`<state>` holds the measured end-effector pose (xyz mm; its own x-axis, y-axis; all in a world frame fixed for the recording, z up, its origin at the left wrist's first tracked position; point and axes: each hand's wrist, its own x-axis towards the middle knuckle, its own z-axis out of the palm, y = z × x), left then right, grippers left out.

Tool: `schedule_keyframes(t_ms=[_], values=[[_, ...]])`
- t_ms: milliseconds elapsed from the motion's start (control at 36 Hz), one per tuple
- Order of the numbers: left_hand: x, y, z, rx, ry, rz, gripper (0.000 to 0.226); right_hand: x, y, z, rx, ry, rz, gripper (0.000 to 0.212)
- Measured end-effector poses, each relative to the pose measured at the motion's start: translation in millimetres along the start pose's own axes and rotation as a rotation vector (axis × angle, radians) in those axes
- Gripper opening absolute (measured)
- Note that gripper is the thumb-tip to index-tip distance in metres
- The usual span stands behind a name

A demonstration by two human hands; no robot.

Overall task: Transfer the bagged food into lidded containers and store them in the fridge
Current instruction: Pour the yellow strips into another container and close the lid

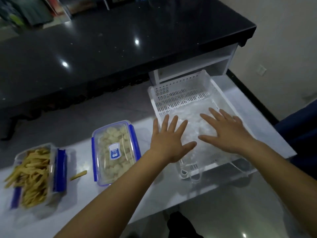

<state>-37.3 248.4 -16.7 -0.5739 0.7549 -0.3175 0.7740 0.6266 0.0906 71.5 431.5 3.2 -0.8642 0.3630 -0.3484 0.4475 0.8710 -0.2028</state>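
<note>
- Nothing is judged stored yet — the white freezer drawer (pixel 181 97) is pulled out, apparently with frosty bags inside.
- Just left of the drawer, a lidded container (pixel 115 152) of pale food pieces is set; farther left, a container of fries (pixel 34 174) stands unlidded, one fry (pixel 78 175) stray.
- The left hand (pixel 169 141) and right hand (pixel 228 133) are held flat above the drawer — fingers spread, nothing gripped.

I count two hands, left (pixel 169 141) and right (pixel 228 133), two containers (pixel 115 152) (pixel 36 176), one basket (pixel 180 93), and one stray fry (pixel 78 175).
</note>
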Motion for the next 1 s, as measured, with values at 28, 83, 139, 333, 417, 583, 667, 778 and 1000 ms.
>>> schedule_keyframes(t_ms=[28,83,139,333,417,583,667,778,1000], values=[[-13.3,-7.6,-3.3,-0.052,0.032,-0.017,0.084,-6.6,-10.8,-7.7,0.039,0.036,-0.007,0.085],[-45.4,-26.8,-8.0,-0.158,0.119,-0.075,0.082,-21.7,-36.6,-20.0,0.120,0.107,-0.048,0.085],[-82.9,-49.4,-8.3,-0.275,0.226,-0.158,0.081,-38.8,-67.4,-26.5,0.179,0.152,-0.120,0.083],[-234.1,-130.1,38.7,-0.457,0.498,-0.432,0.085,-90.8,-197.5,12.0,0.304,0.143,-0.406,0.084],[-291.5,-161.4,71.2,-0.475,0.523,-0.580,0.085,-104.3,-251.7,52.0,0.281,0.095,-0.493,0.083],[-376.0,-212.0,144.4,-0.463,0.393,-0.803,0.086,-127.6,-336.1,142.5,0.109,-0.025,-0.500,0.077],[-397.1,-235.8,178.9,-0.487,0.291,-0.859,0.084,-138.7,-359.9,187.1,-0.011,-0.061,-0.464,0.075],[-414.3,-266.6,209.2,-0.474,0.161,-0.842,0.082,-149.3,-376.1,229.3,-0.141,-0.142,-0.382,0.073],[-429.5,-288.6,221.3,-0.409,0.141,-0.721,0.080,-160.8,-386.6,250.2,-0.134,-0.116,-0.279,0.074]])
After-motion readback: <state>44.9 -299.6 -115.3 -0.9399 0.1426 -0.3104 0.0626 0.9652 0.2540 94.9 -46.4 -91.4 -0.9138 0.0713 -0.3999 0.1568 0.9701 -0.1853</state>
